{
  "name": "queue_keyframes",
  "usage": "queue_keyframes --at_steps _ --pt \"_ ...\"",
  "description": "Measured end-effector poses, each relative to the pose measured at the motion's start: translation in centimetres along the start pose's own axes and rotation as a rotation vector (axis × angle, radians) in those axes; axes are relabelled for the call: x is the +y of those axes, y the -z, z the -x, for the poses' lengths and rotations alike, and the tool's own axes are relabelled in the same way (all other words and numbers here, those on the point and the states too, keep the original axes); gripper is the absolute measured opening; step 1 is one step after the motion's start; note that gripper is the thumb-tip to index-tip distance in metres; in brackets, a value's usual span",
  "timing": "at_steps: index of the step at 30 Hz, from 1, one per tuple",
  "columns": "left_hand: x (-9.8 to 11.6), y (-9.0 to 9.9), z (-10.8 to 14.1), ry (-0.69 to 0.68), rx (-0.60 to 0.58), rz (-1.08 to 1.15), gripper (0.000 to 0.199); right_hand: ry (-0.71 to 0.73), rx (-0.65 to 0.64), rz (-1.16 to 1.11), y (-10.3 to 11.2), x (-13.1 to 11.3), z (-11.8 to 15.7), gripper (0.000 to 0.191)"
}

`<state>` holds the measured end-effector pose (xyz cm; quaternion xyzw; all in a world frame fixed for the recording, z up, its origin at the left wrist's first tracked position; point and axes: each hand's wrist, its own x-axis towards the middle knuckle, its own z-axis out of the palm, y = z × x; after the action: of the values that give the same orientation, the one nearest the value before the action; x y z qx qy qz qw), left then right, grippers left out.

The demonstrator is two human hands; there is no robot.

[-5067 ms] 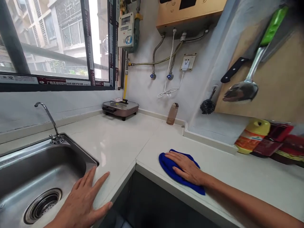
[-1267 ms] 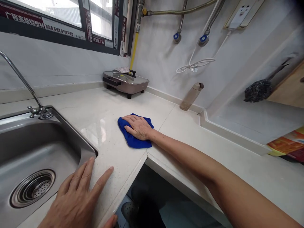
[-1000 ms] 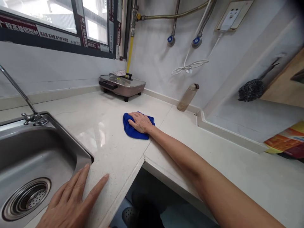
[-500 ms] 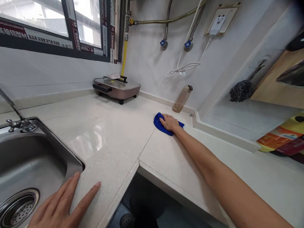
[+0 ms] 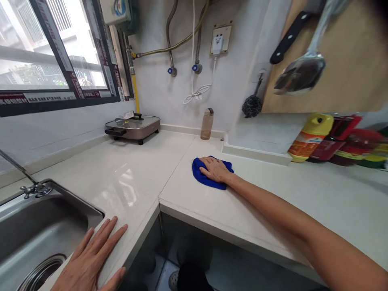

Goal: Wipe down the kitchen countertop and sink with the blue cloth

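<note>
A blue cloth (image 5: 209, 180) lies bunched on the white countertop (image 5: 145, 161), right of the seam between its two slabs. My right hand (image 5: 214, 169) presses down on the cloth, fingers bent over it, arm stretched out from the lower right. At the lower left, my left hand (image 5: 91, 256) rests flat with fingers spread on the counter strip beside the steel sink (image 5: 60, 218). It holds nothing.
Behind the cloth stands a brownish bottle (image 5: 207, 124) by the wall. An electric pan (image 5: 133, 128) with a glass lid sits in the corner. A cutting board (image 5: 342, 76), a ladle (image 5: 303, 72) and a scrubber (image 5: 252, 106) hang right, above several bottles (image 5: 312, 137).
My right hand and the cloth have moved nearer along the counter, away from the bottle. The view has turned to the right. My left hand stays by the sink, its fingers spread wider.
</note>
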<state>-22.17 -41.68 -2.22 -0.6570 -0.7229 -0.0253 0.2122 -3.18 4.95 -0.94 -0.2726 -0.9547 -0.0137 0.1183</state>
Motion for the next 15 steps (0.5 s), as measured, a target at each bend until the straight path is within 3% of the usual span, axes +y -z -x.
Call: queue_keyframes --at_steps 6,10,15 --pt "-0.5 0.3 -1.2 -0.025 -0.044 0.043 0.079 0.173 -0.012 -0.028 2.3 -0.9 9.1 0.06" --pt "1.9 1.6 -4.6 0.005 -0.151 0.108 0.085 0.203 0.015 -0.037 3.2 -1.1 14.9 0.06" --pt "4.9 2.6 -10.2 -0.023 -0.15 0.155 0.047 0.193 0.033 -0.052 4.1 -0.2 21.5 0.059"
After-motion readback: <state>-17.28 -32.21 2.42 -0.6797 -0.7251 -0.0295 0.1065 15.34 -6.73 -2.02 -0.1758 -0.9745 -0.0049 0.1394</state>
